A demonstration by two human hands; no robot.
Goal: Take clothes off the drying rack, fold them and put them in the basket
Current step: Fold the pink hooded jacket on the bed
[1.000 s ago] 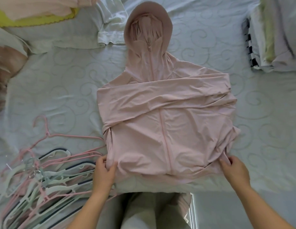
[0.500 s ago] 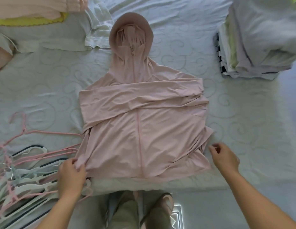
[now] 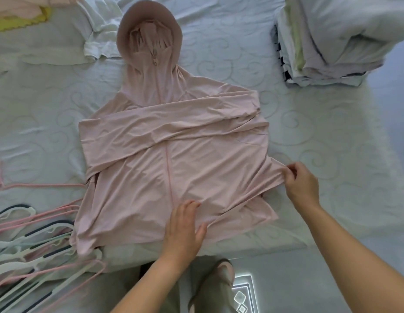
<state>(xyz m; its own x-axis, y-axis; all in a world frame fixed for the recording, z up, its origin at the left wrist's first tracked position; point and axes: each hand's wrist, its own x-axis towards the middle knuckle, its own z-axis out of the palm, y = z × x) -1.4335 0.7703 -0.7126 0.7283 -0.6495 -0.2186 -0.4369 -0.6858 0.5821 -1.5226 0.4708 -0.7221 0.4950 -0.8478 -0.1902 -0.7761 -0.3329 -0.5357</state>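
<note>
While the fold is in hand: left hand [image 3: 183, 224] lies flat, fingers straight, pressing the lower front of the pink jacket [image 3: 174, 141] beside the zip.
Grip at the side: right hand [image 3: 301, 186] pinches the jacket's right edge, pulled taut.
Jacket: spread on the bed [image 3: 332, 154], sleeves crossed over the chest, body not yet folded.
Taken down: hangers [image 3: 34, 233] heaped bare at left.
Done: folded pile [image 3: 320, 53], far right.
Left: loose clothes [image 3: 101, 41] far left; basket not in view.
</note>
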